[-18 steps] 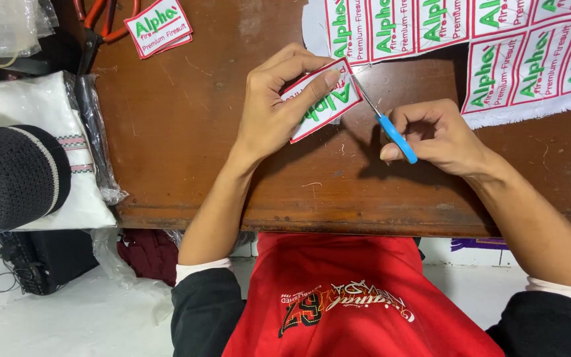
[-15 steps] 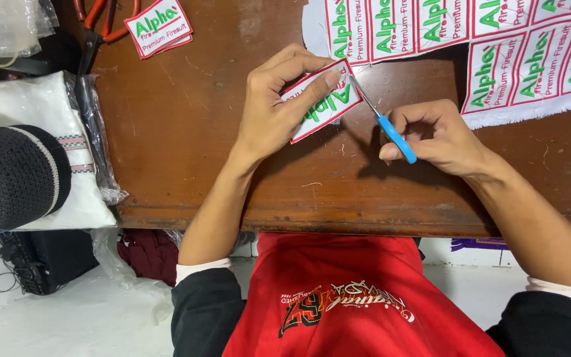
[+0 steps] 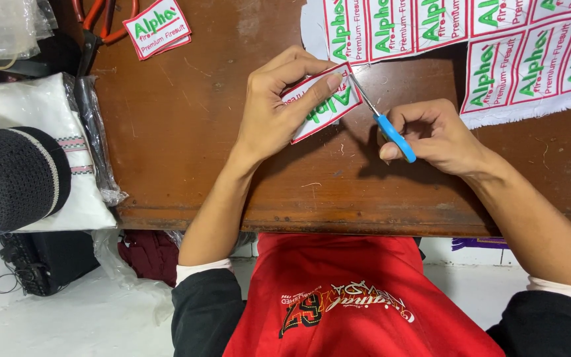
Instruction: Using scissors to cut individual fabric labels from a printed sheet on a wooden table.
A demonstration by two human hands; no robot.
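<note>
The left hand (image 3: 273, 112) pinches a patch (image 3: 323, 104) (red-edged); the right hand (image 3: 434, 135) holds blue-handled snips (image 3: 384, 123).

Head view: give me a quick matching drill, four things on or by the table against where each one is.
Things:
1. single embroidered patch
2. blue-handled snips
3. sheet of uncut patches
4. black knit cap

Places:
A. far right of the table top
B. pinched in the left hand
C. on white folded cloth left of the table
D. gripped in the right hand

Pairs: 1-B, 2-D, 3-A, 4-C
</note>
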